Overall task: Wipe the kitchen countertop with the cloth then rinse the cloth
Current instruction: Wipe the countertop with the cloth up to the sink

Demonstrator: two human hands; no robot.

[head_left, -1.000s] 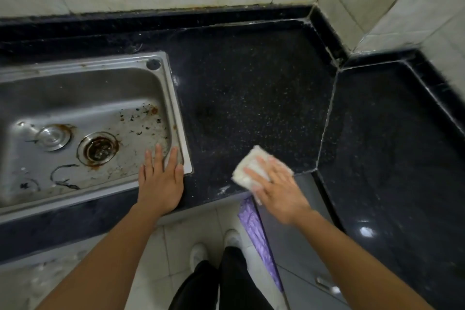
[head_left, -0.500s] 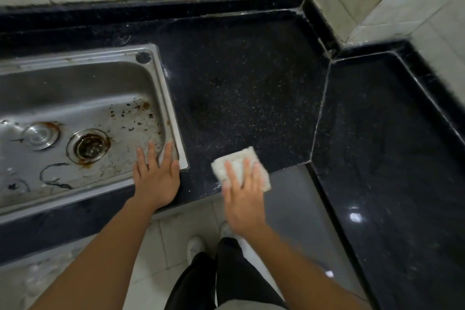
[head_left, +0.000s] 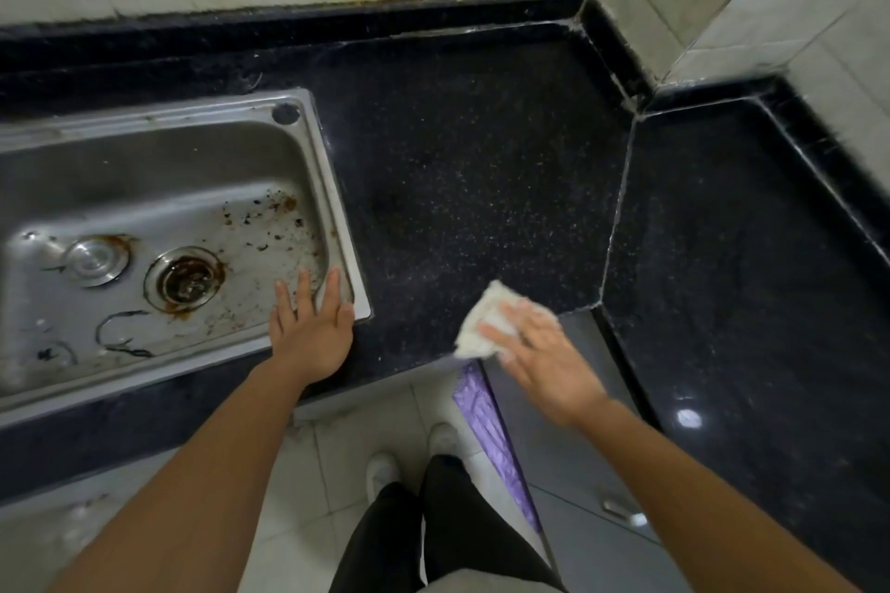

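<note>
The right hand (head_left: 544,354) presses the cloth (head_left: 484,325) flat under straight fingers at the countertop's (head_left: 472,188) front edge; the sink (head_left: 332,188) lies to its left. The left hand (head_left: 310,335) rests spread on the sink's near corner, holding nothing.

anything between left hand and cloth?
Nothing. In the head view only bare black countertop lies between the left hand, resting on the sink corner, and the cloth under the right hand.
</note>
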